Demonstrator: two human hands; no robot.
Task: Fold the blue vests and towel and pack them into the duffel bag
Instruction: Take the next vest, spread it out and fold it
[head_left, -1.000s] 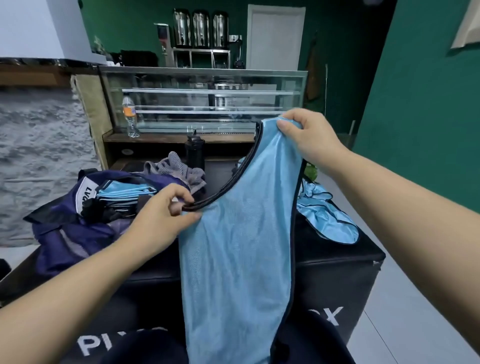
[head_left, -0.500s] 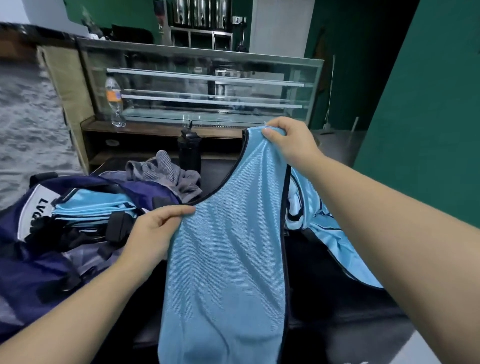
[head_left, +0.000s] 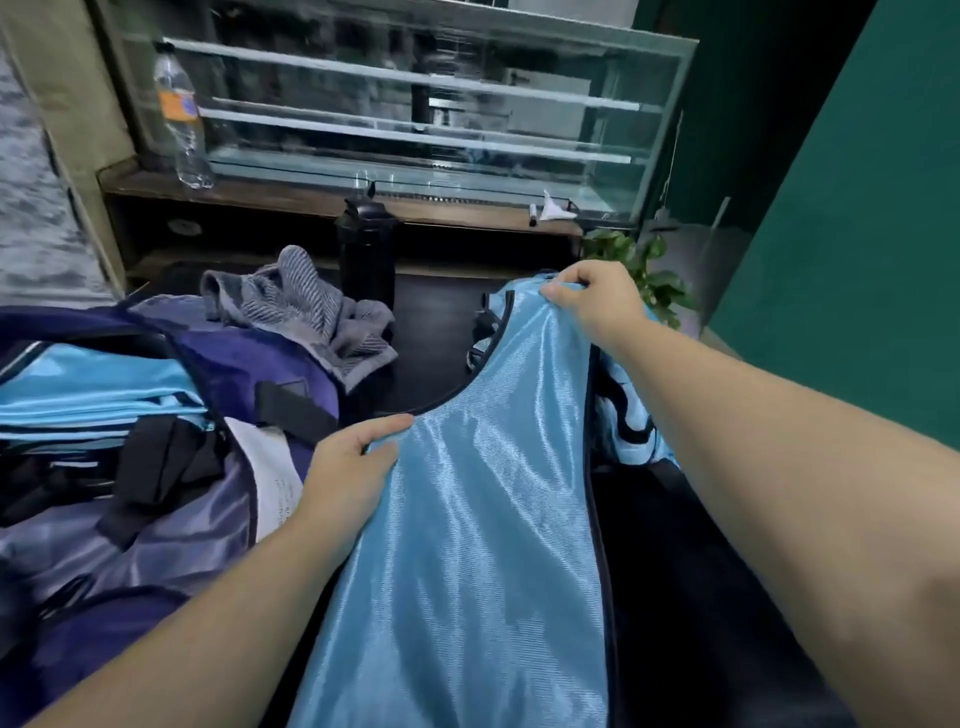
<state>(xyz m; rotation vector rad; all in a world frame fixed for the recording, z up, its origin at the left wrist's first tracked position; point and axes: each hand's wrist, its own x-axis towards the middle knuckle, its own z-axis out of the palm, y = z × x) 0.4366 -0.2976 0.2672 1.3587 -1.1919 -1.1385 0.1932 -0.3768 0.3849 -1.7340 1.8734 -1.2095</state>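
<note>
Both hands pinching a blue vest (head_left: 483, 519) — left hand (head_left: 349, 467), right hand (head_left: 597, 301), duffel bag (head_left: 156, 493) at left

Open dark tabletop (head_left: 431, 358) between the grey towel (head_left: 311, 312) and the held vest (head_left: 483, 519). Blocked left by the duffel bag (head_left: 171, 467), behind by the black bottle (head_left: 366, 249), right by another vest heap (head_left: 634, 426).

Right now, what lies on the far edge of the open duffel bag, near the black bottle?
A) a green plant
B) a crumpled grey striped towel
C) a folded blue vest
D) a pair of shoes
B: the crumpled grey striped towel lies unfolded against the far edge of the duffel bag, left of the black bottle, while both hands hold the blue vest.
</note>
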